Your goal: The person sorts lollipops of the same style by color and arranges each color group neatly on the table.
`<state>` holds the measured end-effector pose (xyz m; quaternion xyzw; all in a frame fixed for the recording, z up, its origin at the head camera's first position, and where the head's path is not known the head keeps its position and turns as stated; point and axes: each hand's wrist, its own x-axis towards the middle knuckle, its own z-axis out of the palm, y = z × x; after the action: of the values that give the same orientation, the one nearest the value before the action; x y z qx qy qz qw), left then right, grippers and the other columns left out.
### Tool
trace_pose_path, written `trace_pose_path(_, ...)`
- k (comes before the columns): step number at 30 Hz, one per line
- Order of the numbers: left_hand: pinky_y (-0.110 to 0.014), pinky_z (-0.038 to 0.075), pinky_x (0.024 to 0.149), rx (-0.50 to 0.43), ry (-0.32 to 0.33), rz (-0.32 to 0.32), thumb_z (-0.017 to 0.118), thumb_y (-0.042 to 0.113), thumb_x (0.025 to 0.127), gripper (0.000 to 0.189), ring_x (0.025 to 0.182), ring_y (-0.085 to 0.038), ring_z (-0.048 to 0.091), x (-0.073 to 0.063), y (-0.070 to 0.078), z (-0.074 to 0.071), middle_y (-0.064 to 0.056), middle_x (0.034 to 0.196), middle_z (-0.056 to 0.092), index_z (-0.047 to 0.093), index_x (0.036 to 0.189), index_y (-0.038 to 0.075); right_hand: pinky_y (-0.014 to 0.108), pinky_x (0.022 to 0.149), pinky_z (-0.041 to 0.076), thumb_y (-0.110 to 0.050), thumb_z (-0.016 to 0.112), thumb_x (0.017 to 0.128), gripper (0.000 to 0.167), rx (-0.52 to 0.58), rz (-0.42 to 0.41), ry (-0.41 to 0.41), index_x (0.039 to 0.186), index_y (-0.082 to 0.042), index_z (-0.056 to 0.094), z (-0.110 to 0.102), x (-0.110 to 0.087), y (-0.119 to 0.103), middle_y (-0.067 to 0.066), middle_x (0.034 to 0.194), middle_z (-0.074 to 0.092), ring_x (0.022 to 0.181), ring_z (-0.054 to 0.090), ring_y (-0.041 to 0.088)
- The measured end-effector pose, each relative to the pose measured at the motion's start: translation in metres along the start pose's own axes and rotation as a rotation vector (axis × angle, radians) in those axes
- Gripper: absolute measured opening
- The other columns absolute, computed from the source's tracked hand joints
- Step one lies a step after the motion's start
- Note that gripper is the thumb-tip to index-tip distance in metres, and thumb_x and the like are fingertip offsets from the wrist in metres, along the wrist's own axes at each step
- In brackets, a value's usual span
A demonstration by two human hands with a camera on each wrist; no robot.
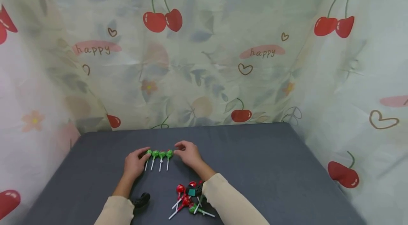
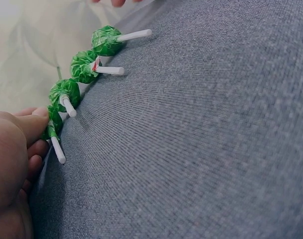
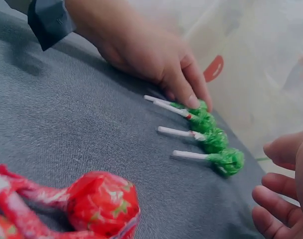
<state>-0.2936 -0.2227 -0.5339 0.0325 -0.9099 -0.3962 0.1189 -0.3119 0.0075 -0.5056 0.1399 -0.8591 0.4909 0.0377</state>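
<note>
Four green lollipops (image 1: pixel 162 154) are lying abreast at lower centre-left, sticks (image 1: pixel 160 166) pointing down the frame, the left hand (image 1: pixel 134 165) apparently pinching the half-hidden leftmost, the right hand (image 1: pixel 189 153) holding nothing, fingers loosely parted.

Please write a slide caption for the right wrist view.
Left hand pinching one of four green lollipops in a row; open right hand beside them, red lollipops in the foreground.

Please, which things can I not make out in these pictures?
Head view: part of the lollipop pile, behind the black wrist device.
Left wrist view: part of the end green lollipop, behind the left hand.
Right wrist view: much of the right hand, cut off by the right edge.
</note>
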Motion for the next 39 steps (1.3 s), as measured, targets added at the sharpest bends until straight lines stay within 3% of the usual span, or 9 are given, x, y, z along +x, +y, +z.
trace_pose_path(10, -0.055, 0.04, 0.093, 0.016, 0.006, 0.001, 0.063, 0.016, 0.095, 0.032, 0.111, -0.038, 0.056, 0.0, -0.001, 0.002, -0.02, 0.117, 0.064, 0.065, 0.126, 0.006, 0.028, 0.07, 0.05, -0.012, 0.071, 0.089, 0.021, 0.093, -0.065, -0.035, 0.107, -0.002, 0.071, -0.022, -0.014, 0.002, 0.002, 0.095, 0.069, 0.083, 0.063, 0.017)
trace_pose_path(21, -0.055, 0.04, 0.093, 0.017, 0.008, 0.002, 0.063, 0.016, 0.096, 0.032, 0.111, -0.038, 0.056, -0.001, -0.001, 0.001, -0.02, 0.117, 0.064, 0.065, 0.126, 0.005, 0.028, 0.071, 0.05, -0.013, 0.07, 0.091, 0.018, 0.127, -0.06, -0.064, 0.107, -0.006, 0.071, -0.042, -0.036, -0.002, -0.001, 0.097, 0.069, 0.085, 0.062, 0.015)
trace_pose_path(26, -0.055, 0.04, 0.094, 0.012, -0.008, 0.003, 0.062, 0.017, 0.097, 0.033, 0.113, -0.038, 0.055, 0.001, -0.002, 0.002, -0.02, 0.12, 0.063, 0.065, 0.127, 0.006, 0.027, 0.073, 0.05, -0.015, 0.069, 0.091, 0.016, 0.117, -0.053, -0.084, 0.106, -0.01, 0.072, -0.052, -0.048, -0.005, -0.003, 0.097, 0.068, 0.086, 0.06, 0.014)
trace_pose_path(30, -0.054, 0.04, 0.093, 0.007, -0.006, 0.002, 0.063, 0.017, 0.096, 0.033, 0.112, -0.037, 0.056, 0.001, -0.003, 0.002, -0.02, 0.119, 0.064, 0.065, 0.127, 0.007, 0.028, 0.072, 0.049, -0.014, 0.07, 0.091, 0.017, 0.094, -0.074, -0.089, 0.107, -0.008, 0.071, -0.06, -0.058, -0.004, -0.002, 0.096, 0.068, 0.085, 0.06, 0.015)
trace_pose_path(39, -0.054, 0.041, 0.092, 0.026, 0.013, 0.014, 0.064, 0.016, 0.095, 0.032, 0.107, -0.036, 0.058, 0.001, -0.003, 0.002, -0.019, 0.115, 0.066, 0.066, 0.125, 0.006, 0.027, 0.069, 0.049, -0.016, 0.07, 0.091, 0.013, 0.034, -0.089, -0.104, 0.101, -0.008, 0.071, -0.071, -0.081, 0.011, -0.005, 0.09, 0.067, 0.08, 0.059, 0.012)
